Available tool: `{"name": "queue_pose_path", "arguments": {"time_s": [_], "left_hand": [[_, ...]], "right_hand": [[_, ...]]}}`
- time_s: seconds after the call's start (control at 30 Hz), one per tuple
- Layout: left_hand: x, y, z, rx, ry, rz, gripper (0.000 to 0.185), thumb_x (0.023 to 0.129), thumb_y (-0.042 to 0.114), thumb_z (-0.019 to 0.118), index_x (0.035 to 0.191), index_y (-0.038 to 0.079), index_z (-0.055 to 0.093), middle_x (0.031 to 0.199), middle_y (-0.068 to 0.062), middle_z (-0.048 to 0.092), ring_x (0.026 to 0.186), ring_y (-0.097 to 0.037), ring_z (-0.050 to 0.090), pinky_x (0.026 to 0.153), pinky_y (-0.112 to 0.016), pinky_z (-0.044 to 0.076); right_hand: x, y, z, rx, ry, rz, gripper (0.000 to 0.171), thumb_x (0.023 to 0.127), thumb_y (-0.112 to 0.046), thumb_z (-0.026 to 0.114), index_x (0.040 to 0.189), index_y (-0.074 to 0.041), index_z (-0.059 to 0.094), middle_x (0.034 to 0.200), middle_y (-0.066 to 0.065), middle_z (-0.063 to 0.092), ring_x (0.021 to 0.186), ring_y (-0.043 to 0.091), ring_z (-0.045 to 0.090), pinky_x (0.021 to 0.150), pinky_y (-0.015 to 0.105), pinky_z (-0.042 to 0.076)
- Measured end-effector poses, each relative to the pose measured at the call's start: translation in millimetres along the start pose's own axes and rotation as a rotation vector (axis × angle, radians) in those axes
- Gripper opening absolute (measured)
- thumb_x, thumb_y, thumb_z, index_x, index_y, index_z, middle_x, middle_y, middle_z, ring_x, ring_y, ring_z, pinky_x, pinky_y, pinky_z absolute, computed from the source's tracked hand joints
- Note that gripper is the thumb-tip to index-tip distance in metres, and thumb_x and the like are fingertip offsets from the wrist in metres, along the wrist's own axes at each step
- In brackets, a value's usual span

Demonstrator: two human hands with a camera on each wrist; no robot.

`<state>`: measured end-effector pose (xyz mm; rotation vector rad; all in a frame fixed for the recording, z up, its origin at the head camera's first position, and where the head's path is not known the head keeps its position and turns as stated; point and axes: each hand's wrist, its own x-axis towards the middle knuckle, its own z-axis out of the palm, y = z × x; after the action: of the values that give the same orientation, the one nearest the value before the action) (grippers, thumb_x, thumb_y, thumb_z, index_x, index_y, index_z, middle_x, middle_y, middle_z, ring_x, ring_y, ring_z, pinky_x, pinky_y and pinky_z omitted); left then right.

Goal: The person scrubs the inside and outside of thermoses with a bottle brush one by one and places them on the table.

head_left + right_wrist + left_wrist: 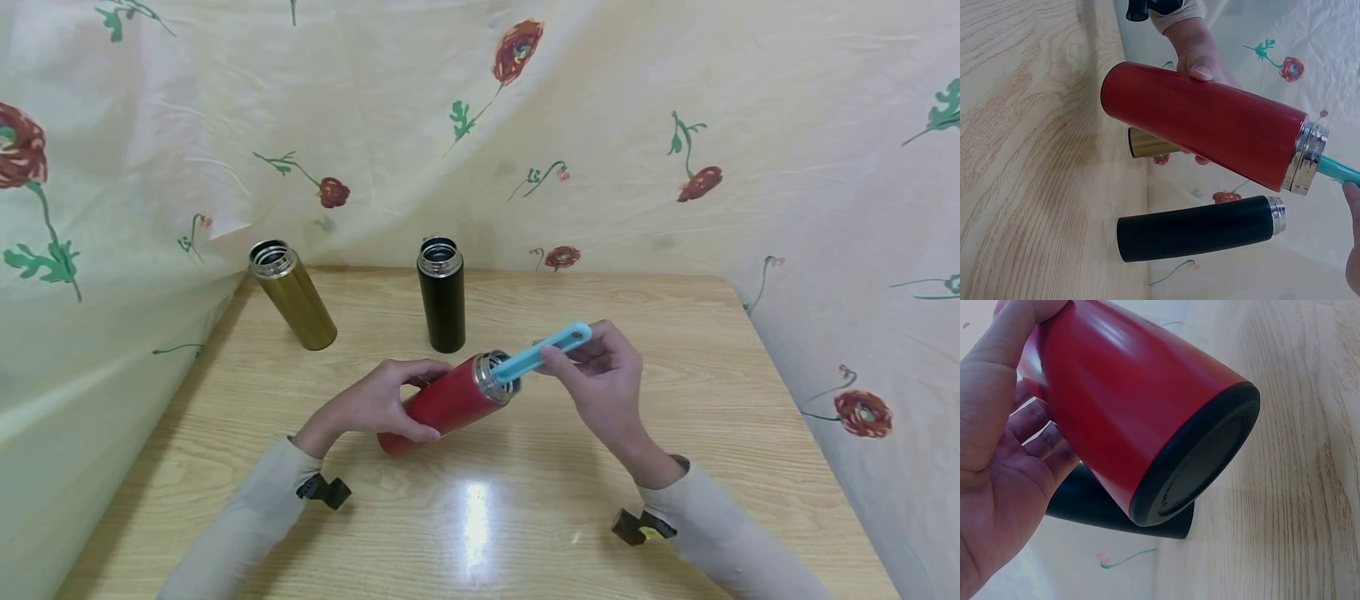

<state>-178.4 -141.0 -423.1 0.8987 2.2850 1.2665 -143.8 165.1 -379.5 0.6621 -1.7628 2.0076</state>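
Note:
My left hand (386, 400) grips a red thermos bottle (453, 400) around its body, tilted with the open metal mouth up and to the right. In the left wrist view the black base of the red bottle (1141, 406) faces the camera, raised off the table. My right hand (603, 383) pinches the flat handle of a light blue tool (543, 354) with a hole at its end. The far end of this tool goes into the bottle's mouth, so its head is hidden. In the right wrist view the blue handle (1338, 170) emerges from the metal neck.
A black thermos bottle (444, 304) stands lidless behind the red one. Further left stands a gold thermos bottle (296, 300), also without a lid. The wooden table (675, 333) meets a flowered cloth (615, 167) at the back and sides.

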Motion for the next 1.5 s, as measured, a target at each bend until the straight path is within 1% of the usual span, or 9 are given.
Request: {"name": "queue_pose_path", "arguments": {"time_s": [0.3,0.43,0.6,0.87,1.07,1.17,1.33,1.5], "left_hand": [[0.6,-1.6,0.6,-0.004,-0.003,0.002,0.082,0.074,0.03,0.091,0.145,0.015,0.054,0.133,0.003,0.064,0.12,-0.022,0.062,0.098,-0.049,0.054],[0.6,-2.1,0.1,0.005,-0.007,0.011,0.081,0.075,0.031,0.091,0.145,0.014,0.054,0.133,0.003,0.065,0.12,-0.022,0.062,0.098,-0.05,0.054],[-0.3,-2.7,-0.7,0.011,-0.015,0.022,0.081,0.076,0.032,0.09,0.146,0.013,0.054,0.132,0.002,0.066,0.119,-0.022,0.062,0.098,-0.049,0.055],[-2.5,-5.5,-2.0,-0.006,-0.028,0.008,0.082,0.076,0.031,0.091,0.147,0.016,0.055,0.132,0.004,0.066,0.119,-0.02,0.062,0.097,-0.048,0.055],[-2.8,-6.9,-2.5,-0.005,-0.038,0.003,0.082,0.077,0.031,0.09,0.148,0.015,0.054,0.134,0.002,0.066,0.119,-0.02,0.062,0.097,-0.047,0.055],[-3.3,-7.4,-2.3,-0.002,-0.036,-0.004,0.082,0.076,0.03,0.091,0.148,0.015,0.055,0.133,0.001,0.067,0.119,-0.02,0.063,0.097,-0.048,0.055],[-4.2,-8.9,-2.0,0.013,-0.025,0.003,0.081,0.075,0.031,0.091,0.147,0.013,0.056,0.131,0.0,0.068,0.117,-0.021,0.064,0.095,-0.048,0.056],[-3.9,-10.0,-1.6,0.02,-0.016,0.005,0.08,0.076,0.031,0.09,0.147,0.014,0.056,0.129,0.0,0.068,0.116,-0.022,0.063,0.094,-0.048,0.057]], "right_hand": [[-0.1,-0.3,-1.2,-0.041,0.004,-0.007,0.021,0.088,0.01,0.071,0.097,0.016,0.053,0.093,0.005,0.077,0.077,0.016,0.076,0.064,0.034,0.063],[0.1,0.0,-2.1,-0.048,0.009,-0.018,0.018,0.088,0.014,0.069,0.097,0.016,0.054,0.092,0.005,0.077,0.076,0.016,0.076,0.064,0.033,0.062],[2.4,-1.0,-4.7,-0.009,0.009,-0.058,0.016,0.087,0.021,0.064,0.098,0.018,0.053,0.094,0.01,0.077,0.077,0.019,0.076,0.065,0.033,0.063],[7.8,-6.5,-11.4,0.03,0.04,-0.072,0.016,0.087,0.02,0.065,0.099,0.019,0.054,0.092,0.015,0.077,0.075,0.021,0.076,0.065,0.034,0.062],[11.5,-11.4,-16.2,0.049,0.064,-0.093,0.016,0.086,0.022,0.064,0.099,0.019,0.055,0.091,0.016,0.076,0.074,0.022,0.076,0.065,0.035,0.063],[13.5,-13.8,-18.0,0.067,0.07,-0.108,0.016,0.086,0.022,0.064,0.099,0.02,0.054,0.09,0.018,0.076,0.075,0.023,0.076,0.065,0.036,0.063],[16.9,-17.3,-20.7,0.088,0.074,-0.141,0.016,0.086,0.023,0.063,0.099,0.021,0.054,0.09,0.02,0.076,0.077,0.025,0.076,0.066,0.037,0.063],[18.3,-20.9,-22.0,0.103,0.085,-0.146,0.016,0.086,0.023,0.062,0.101,0.02,0.056,0.09,0.019,0.076,0.077,0.024,0.076,0.067,0.036,0.063]]}}
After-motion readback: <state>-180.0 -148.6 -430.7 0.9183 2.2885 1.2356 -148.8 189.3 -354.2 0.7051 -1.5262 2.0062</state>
